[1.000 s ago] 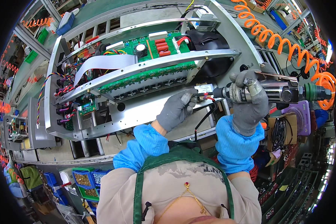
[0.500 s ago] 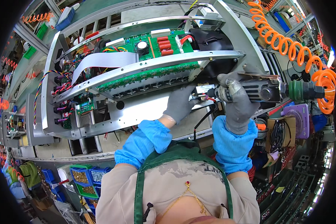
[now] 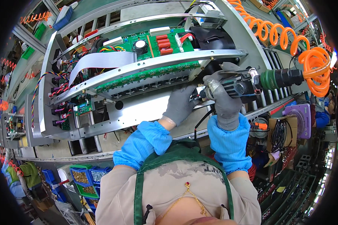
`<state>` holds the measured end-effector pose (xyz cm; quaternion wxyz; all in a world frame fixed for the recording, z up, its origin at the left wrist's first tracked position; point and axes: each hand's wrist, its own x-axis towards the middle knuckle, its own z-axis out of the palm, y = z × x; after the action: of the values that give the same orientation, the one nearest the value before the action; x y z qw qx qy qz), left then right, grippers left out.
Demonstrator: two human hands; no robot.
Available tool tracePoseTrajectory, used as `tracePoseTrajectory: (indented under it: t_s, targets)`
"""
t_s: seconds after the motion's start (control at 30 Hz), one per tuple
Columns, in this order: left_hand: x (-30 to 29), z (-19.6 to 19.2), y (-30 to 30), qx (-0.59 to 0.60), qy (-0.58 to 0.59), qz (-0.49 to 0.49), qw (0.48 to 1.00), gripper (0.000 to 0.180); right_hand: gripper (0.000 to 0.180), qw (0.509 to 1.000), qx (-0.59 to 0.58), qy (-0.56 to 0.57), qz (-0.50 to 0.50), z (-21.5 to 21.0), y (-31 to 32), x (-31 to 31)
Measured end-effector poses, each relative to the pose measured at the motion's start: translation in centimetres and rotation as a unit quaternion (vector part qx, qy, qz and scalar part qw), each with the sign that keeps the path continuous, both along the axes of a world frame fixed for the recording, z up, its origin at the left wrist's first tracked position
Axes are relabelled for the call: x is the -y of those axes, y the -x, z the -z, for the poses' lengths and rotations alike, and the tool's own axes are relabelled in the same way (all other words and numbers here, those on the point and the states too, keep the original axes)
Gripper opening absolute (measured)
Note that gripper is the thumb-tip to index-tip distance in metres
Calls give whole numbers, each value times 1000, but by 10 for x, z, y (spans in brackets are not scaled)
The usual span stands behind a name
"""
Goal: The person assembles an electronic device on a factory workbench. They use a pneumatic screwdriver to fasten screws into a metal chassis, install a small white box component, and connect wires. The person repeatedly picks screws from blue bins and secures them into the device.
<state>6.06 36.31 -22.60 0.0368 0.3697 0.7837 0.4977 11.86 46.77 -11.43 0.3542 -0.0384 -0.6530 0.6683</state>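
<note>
The power tool (image 3: 241, 85) lay in the right hand (image 3: 224, 100), whose fingers were wrapped round its body, its long axis running sideways from a nose just beside the left hand's fingertips out past the right hand. The left hand (image 3: 179, 105) was curled over the near side of the metal chassis (image 3: 142, 108), though whether it pinched anything could not be told. Ahead and leftward sat a green circuit board (image 3: 133, 48); rightward, an orange coiled hose (image 3: 314, 73).

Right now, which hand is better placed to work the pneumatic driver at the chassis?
Probably the right hand: it grips the pneumatic driver, whose nose points toward the left hand. The left hand, at the metal chassis, has no hold on the driver's body.
</note>
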Motion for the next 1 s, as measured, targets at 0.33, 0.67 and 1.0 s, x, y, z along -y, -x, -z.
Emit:
tracePoseTrajectory:
  t_s: [0.33,0.67,1.0]
  targets:
    - [2,-10,0,2,58,4,998,37,29,992,99,7,-76,-4,15,-8]
    - [2,-8,0,1,60,-5,998,41,32,994,71,-81,-31,12,16,-16]
    - [3,-11,0,8,11,-4,1000,34,30,994,109,-30,7,13,6,-10]
